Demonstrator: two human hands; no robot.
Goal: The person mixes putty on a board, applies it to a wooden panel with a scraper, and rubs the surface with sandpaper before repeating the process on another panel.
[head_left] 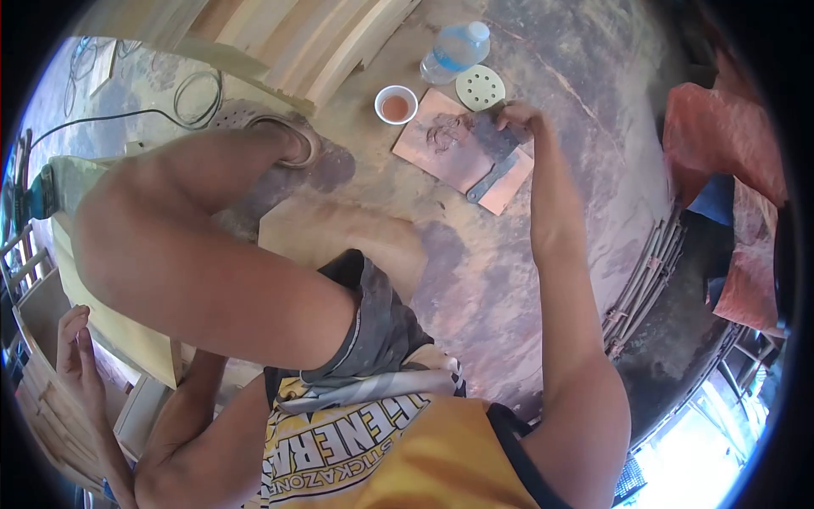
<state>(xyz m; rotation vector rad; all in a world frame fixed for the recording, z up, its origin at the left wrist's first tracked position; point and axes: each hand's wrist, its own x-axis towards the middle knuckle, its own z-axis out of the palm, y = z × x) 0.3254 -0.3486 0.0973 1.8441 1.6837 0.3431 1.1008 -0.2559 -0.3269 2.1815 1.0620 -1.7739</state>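
Note:
My right hand (517, 119) reaches out over a flat reddish board (434, 153) on the floor. Its fingers are curled together at a dark patch on the board's far right side; whatever they grip is too small and shadowed to make out. A smear of brownish paste (448, 131) lies on the board. Nearer to me, a putty knife (494, 176) with a dark handle rests across it. A round sanding disc (481, 88) with holes sits just past the fingers. My left hand (78, 346) is raised at the far left, fingers loosely bent and apart, apparently holding nothing.
A white cup (396, 104) of reddish-brown contents and a clear plastic bottle (456, 53) stand beyond the board. Wooden panels (280, 42) lean at the top. My bent leg (212, 280) crosses the left side. A black cable (110, 119) runs along the floor; thin rods (649, 284) lie right.

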